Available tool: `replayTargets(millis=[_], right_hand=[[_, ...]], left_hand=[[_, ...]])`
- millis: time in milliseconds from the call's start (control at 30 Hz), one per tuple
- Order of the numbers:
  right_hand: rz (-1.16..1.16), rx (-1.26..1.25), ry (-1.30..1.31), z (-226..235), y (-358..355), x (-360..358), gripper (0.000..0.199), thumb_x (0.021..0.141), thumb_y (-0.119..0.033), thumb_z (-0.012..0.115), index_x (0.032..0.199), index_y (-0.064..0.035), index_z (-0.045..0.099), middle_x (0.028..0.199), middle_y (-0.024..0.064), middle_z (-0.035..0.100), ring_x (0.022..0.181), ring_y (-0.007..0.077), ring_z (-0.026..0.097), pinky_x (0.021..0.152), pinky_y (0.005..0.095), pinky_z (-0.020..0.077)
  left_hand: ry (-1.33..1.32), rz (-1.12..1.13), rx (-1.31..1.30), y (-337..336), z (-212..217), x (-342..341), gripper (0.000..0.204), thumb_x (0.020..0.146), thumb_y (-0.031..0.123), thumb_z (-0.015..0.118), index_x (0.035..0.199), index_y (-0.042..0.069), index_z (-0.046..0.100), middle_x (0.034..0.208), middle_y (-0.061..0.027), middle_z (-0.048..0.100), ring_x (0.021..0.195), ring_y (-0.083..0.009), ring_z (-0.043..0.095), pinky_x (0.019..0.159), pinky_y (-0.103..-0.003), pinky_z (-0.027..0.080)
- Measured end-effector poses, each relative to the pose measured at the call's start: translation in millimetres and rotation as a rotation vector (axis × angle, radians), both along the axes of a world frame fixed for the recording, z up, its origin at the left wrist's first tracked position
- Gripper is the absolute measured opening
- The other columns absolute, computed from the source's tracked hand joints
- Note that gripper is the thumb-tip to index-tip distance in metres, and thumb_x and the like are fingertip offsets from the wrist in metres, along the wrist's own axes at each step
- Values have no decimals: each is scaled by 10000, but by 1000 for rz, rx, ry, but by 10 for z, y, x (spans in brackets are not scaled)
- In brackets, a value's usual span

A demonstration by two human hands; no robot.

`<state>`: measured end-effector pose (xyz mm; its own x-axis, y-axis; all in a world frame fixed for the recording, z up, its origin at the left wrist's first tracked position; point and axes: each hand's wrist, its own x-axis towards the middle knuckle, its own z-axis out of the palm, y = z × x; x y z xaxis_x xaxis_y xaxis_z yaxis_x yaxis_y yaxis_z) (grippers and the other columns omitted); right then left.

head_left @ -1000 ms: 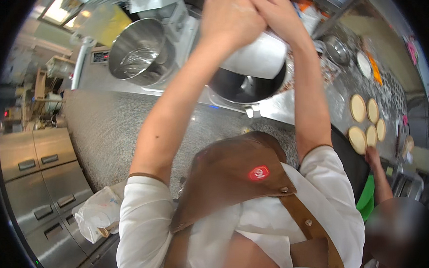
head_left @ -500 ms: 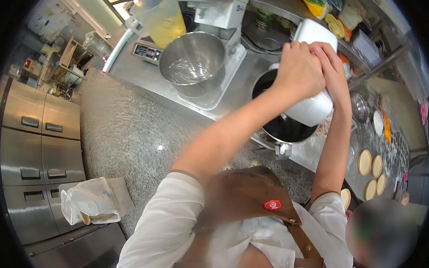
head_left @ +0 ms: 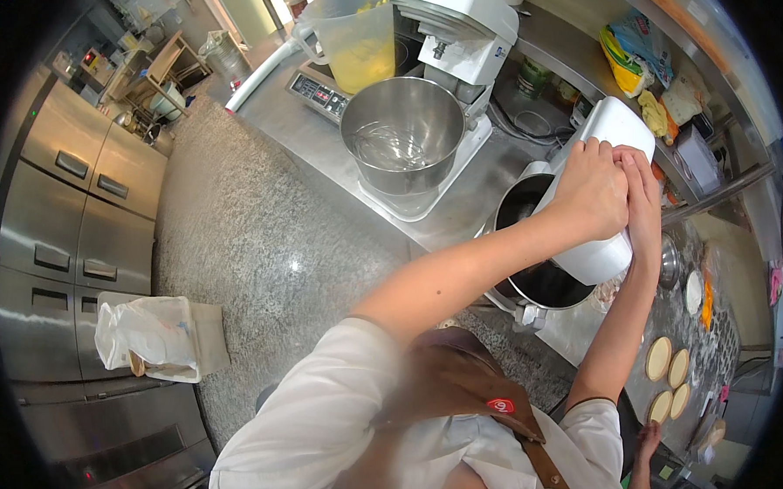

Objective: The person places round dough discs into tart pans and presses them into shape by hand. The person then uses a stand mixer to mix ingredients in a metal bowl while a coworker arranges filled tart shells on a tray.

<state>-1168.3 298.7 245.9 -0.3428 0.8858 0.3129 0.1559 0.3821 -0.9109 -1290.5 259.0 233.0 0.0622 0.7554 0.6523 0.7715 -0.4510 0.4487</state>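
Note:
My left hand (head_left: pixel 592 188) and my right hand (head_left: pixel 641 194) are pressed together over a white mixer (head_left: pixel 597 257), at the right of the view. The fingers of both are curled and closed. Whatever lies between or under them is hidden. Below the mixer head is a wide metal bowl (head_left: pixel 538 297) with a dark inside, partly covered by my left forearm. To its left stands a second mixer (head_left: pixel 465 31), with a shiny steel bowl (head_left: pixel 406 178) that has a wire whisk (head_left: pixel 387 147) in it.
Behind the steel bowl are a clear pitcher (head_left: pixel 362 62) with yellow contents and a scale (head_left: pixel 315 90). Several round tart shells (head_left: pixel 659 358) lie on the right-hand worktop, a co-worker's hand (head_left: pixel 649 443) beside them. A lined white bin (head_left: pixel 208 340) stands on the floor, left. Bags (head_left: pixel 632 59) fill a shelf.
The view has shifted, so the counter things sit further right and lower. My hands stay together over the white mixer. A co-worker's hand now shows near the tart shells.

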Motion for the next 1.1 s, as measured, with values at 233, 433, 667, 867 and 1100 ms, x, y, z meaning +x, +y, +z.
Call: replayTargets(millis=[233, 433, 667, 867, 1100], right_hand=[[-1, 78, -13, -17, 6, -1, 235, 1042, -195, 485, 1015, 16, 585, 985, 51, 576, 933, 125, 533, 882, 245, 413], [10, 61, -7, 1, -26, -3, 245, 1047, -179, 468, 1009, 40, 569, 1018, 77, 568, 961, 158, 540, 904, 265, 411], [31, 174, -9, -24, -31, -12, 242, 1039, -163, 466, 999, 51, 571, 1032, 126, 564, 969, 226, 533, 918, 306, 409], [-45, 373, -129, -17, 1, 46, 299, 1013, -219, 448, 1022, 30, 613, 1025, 190, 596, 986, 367, 541, 908, 431, 409], [-107, 547, -274, -174, 32, -29, 224, 835, -186, 547, 872, -1, 669, 933, 161, 644, 949, 340, 584, 876, 455, 433]], left_hand=[[32, 14, -11, -45, 86, -24, 240, 752, 162, 618, 863, -45, 668, 916, -219, 627, 922, -358, 559, 841, -435, 414], [59, -11, -103, -44, 97, -19, 267, 763, 157, 622, 911, -63, 662, 955, -200, 608, 972, -345, 538, 874, -425, 422], [81, 8, -177, -114, 203, -32, 319, 779, 167, 615, 998, -61, 659, 1076, -205, 608, 1062, -360, 537, 930, -448, 423], [132, -42, -192, 2, 195, -17, 316, 776, 149, 639, 1045, -15, 668, 1148, -217, 627, 1110, -395, 549, 971, -489, 424], [202, -96, -129, -36, 190, -32, 313, 808, 123, 624, 1085, -13, 675, 1145, -215, 646, 1114, -410, 567, 969, -476, 441]])
